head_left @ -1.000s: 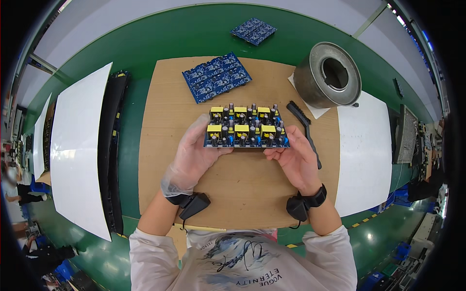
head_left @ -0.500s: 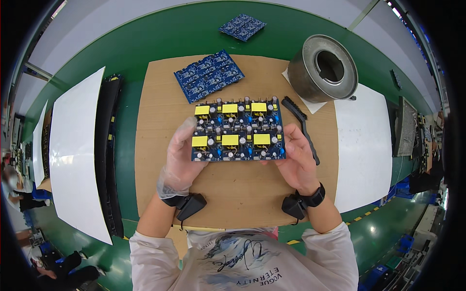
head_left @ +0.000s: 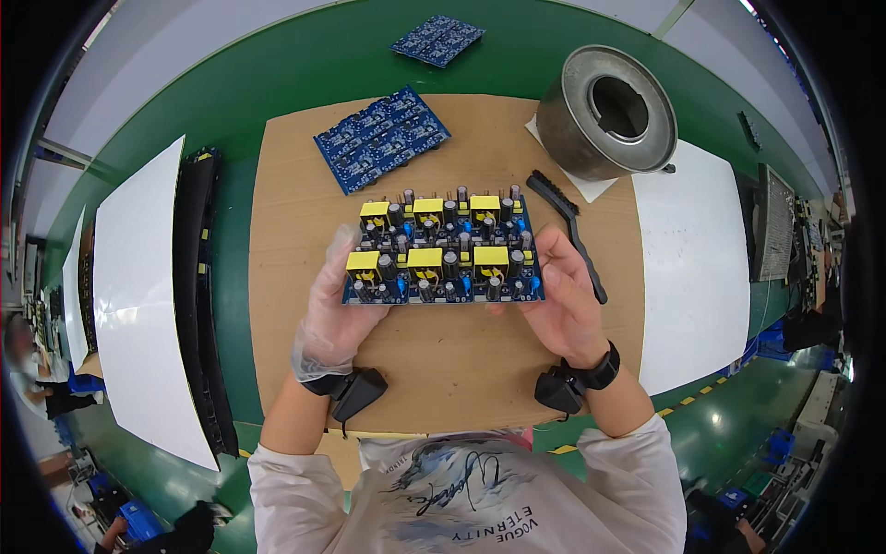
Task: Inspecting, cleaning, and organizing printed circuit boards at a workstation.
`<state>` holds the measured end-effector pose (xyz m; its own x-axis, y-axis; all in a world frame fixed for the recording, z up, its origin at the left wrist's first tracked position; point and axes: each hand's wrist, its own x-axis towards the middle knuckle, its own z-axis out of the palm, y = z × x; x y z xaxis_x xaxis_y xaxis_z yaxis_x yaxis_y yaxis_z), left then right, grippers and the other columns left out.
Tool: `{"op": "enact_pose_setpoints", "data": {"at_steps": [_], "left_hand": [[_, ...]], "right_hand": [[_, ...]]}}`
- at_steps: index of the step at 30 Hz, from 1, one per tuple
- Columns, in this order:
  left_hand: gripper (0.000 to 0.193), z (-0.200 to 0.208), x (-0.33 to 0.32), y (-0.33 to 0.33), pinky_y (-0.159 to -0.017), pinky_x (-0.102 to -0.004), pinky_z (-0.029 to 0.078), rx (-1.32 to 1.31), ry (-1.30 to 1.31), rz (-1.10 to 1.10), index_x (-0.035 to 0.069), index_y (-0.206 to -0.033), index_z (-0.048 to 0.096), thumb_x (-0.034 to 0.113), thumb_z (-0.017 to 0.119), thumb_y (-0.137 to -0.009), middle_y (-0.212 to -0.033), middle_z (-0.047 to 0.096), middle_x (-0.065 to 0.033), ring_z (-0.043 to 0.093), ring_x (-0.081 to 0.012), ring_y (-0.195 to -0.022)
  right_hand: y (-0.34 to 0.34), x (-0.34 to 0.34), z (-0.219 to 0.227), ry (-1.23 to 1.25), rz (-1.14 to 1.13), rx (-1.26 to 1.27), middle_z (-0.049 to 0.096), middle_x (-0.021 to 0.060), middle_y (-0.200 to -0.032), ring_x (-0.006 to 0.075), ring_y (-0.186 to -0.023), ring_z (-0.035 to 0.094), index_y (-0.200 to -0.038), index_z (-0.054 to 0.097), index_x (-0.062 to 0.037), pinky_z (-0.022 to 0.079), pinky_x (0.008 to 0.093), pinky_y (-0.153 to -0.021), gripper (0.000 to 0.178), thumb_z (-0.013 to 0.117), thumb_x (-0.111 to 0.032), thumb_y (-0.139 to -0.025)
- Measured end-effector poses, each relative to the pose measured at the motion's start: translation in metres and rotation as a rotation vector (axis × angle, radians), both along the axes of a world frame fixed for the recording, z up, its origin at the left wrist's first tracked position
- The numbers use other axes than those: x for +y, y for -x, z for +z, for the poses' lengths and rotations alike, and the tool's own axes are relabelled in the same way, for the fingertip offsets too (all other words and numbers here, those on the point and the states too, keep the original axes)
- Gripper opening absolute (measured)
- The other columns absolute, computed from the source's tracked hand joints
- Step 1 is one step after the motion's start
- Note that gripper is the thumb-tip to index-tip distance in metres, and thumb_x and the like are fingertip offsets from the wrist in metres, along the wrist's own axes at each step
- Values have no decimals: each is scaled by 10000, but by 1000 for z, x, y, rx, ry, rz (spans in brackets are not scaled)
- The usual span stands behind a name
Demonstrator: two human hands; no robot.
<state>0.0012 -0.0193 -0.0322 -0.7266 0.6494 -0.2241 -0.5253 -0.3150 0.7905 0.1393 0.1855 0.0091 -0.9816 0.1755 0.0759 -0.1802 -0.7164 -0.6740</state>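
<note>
Between my two hands is a blue circuit board panel (head_left: 420,297), its component side up, carrying several yellow transformers, capacitors and small blue parts. My left hand (head_left: 332,300), in a clear thin glove, grips the panel's left edge. The bare right hand (head_left: 566,295) holds its right edge, thumb along the side and fingers partly hidden beneath. The panel is held above a brown cardboard sheet (head_left: 443,369). A black-bristled brush (head_left: 574,231) with a long black handle lies just right of the panel, close to my right fingers.
Beyond the panel, another blue circuit board (head_left: 383,138) lies on the cardboard. A further board (head_left: 437,41) rests on the green table (head_left: 517,55). A round metal can (head_left: 591,138) with a holed top stands at the back right. White sheets (head_left: 692,277) flank the work area.
The circuit board panel has tilted, so its components now show more from the side. Both hands keep hold of it. The whole view has shifted slightly.
</note>
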Motion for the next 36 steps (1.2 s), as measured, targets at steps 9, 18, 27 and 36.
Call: {"op": "enact_pose_setpoints", "data": {"at_steps": [9,18,27,36], "left_hand": [[478,20,6,-4,-985,-401,377,-369,-287,-89,97,-1304,417,383,467,-924,-1275,498,-67,469,-206,-1171],[423,28,15,-2,-984,-380,380,-386,-307,-92,80,-1268,443,314,478,-917,-1254,513,-78,499,-207,-1137],[396,30,18,-1,-952,-375,414,-347,-199,-89,75,-1216,474,250,507,-862,-1227,532,-80,518,-212,-1121],[434,34,18,-3,-947,-402,426,-356,-216,-85,87,-1244,461,264,522,-851,-1238,520,-86,506,-225,-1146]], "right_hand": [[1,3,-5,18,12,-17,569,125,-1101,213,-979,584,-1060,432,-43,524,395,-721,242,517,-198,-894],[1,1,-5,-1,5,-42,609,126,-1012,256,-858,626,-1032,435,-56,509,382,-742,188,518,-168,-906],[-2,-3,-3,-87,0,25,603,124,-1034,221,-889,619,-1037,423,-50,517,373,-740,193,536,-109,-892],[-2,-2,-2,-75,-27,-38,607,109,-1015,201,-882,613,-1016,435,-56,520,375,-744,160,524,-122,-901]]}}
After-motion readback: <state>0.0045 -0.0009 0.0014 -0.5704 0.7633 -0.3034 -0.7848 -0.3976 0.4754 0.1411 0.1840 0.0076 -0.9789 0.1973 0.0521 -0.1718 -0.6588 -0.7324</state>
